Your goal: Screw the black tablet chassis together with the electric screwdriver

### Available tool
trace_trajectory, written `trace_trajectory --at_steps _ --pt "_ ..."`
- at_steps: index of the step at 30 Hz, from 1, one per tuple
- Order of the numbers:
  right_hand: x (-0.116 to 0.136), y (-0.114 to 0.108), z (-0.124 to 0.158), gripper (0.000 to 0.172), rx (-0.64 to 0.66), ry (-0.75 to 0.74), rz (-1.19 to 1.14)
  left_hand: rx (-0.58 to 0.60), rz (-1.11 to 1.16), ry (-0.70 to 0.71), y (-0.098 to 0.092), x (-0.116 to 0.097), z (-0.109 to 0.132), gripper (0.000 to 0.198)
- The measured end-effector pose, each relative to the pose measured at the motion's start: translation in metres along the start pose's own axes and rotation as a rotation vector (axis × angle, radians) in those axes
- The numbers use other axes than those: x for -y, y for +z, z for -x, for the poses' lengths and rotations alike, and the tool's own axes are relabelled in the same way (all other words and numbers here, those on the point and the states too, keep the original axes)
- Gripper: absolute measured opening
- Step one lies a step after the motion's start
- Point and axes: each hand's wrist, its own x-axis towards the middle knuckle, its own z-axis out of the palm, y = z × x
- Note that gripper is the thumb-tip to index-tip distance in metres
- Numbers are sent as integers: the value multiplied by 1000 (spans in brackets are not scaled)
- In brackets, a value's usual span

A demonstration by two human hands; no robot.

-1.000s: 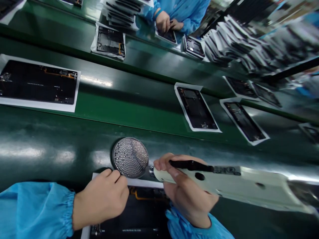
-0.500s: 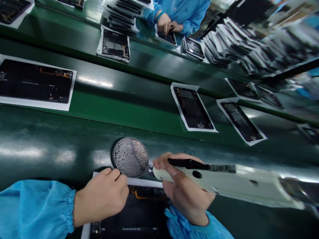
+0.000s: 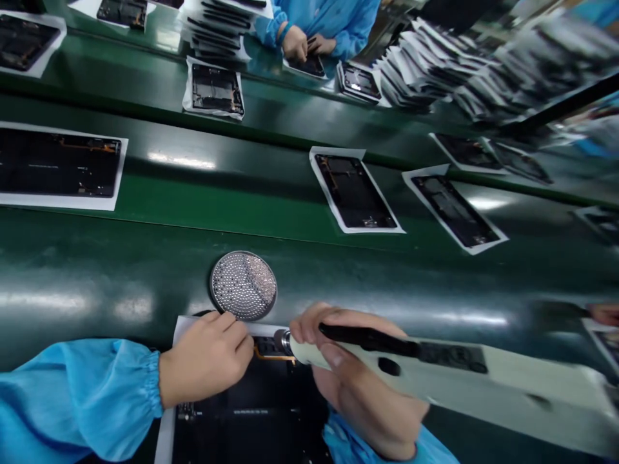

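One long smooth screwdriver, one perforated disc

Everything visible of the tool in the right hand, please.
The tool is long and pale, plastic-looking, with a black lever, a dark label and a metallic tip. It slants, tip leftward, its other end blurred at the right edge. The right hand grips it near the tip, which is over the black panel; contact is unclear.
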Motion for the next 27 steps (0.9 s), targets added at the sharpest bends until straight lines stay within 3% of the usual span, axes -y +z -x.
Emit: trace_trajectory --at_steps 7,14,21,27 --pt "-2 1 -3 23 -10 -5 -10 37 -27 16 7 0 0 14" --pt "3 3 -4 26 30 6 10 -32 -11 80 1 -2 -4 20" --pt "6 0 10 26 68 35 11 87 -9 59 -14 -24 -1 21" --pt "10 -4 15 26 89 73 9 120 12 30 -18 -35 -1 20"
